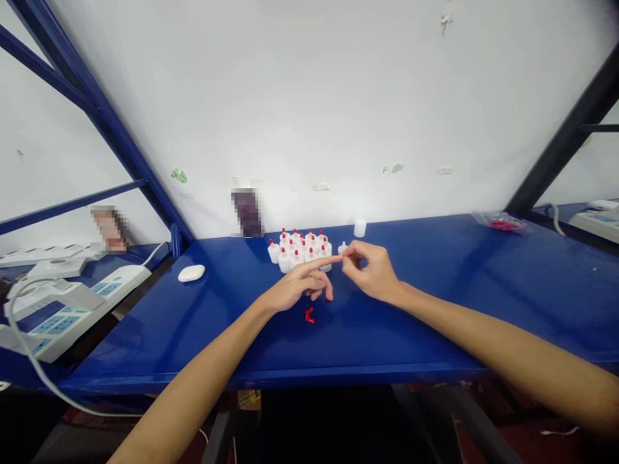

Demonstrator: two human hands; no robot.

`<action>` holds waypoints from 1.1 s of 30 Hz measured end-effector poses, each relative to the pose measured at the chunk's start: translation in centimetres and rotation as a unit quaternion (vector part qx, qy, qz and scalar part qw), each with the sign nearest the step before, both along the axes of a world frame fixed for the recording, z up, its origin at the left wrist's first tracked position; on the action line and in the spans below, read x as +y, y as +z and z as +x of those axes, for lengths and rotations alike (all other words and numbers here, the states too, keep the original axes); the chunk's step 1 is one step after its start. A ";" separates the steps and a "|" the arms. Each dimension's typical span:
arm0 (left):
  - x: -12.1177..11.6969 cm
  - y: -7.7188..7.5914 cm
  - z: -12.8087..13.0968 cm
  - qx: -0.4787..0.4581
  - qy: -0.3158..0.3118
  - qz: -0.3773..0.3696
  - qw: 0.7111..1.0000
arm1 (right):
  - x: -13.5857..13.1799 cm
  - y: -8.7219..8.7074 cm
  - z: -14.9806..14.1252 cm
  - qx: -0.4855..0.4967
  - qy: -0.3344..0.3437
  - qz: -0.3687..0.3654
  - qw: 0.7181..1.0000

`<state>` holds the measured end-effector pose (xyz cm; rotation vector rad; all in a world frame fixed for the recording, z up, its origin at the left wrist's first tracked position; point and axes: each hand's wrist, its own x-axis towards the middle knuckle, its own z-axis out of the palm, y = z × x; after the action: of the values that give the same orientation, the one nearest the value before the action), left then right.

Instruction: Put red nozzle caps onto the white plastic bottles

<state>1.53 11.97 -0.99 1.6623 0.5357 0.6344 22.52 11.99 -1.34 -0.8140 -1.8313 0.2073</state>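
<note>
My left hand is over the blue table, its index finger stretched to the right and the others loosely bent. The index fingertip meets the fingertips of my right hand, which is closed in a pinch; what it pinches, if anything, is hidden. Just behind those fingertips stands a small white bottle with a bare nozzle. A cluster of white bottles with red caps stands behind my left hand. Several loose red caps lie below it, and a bit of red shows under one bent fingertip.
A white cylindrical container stands by the wall. To the left lies a white rounded case; power strips are beyond the frame post. A clear bag with red pieces lies at the back right. A blurred phone-like object leans on the wall.
</note>
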 end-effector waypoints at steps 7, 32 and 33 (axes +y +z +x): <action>-0.3 0.2 0.1 0.071 -0.016 0.002 0.997 | 2.4 -0.2 1.8 -0.176 -0.110 -0.005 0.978; 0.9 -1.3 0.0 0.169 0.091 0.123 0.974 | 1.7 0.0 2.1 -0.170 0.073 -0.065 0.981; 0.9 -1.3 0.1 0.159 0.103 0.123 0.974 | 1.2 0.0 1.7 -0.138 0.114 -0.101 0.979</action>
<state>1.60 12.85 -2.25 1.9738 0.9002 0.6047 24.22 13.17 -1.33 -0.8009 -2.1930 0.4541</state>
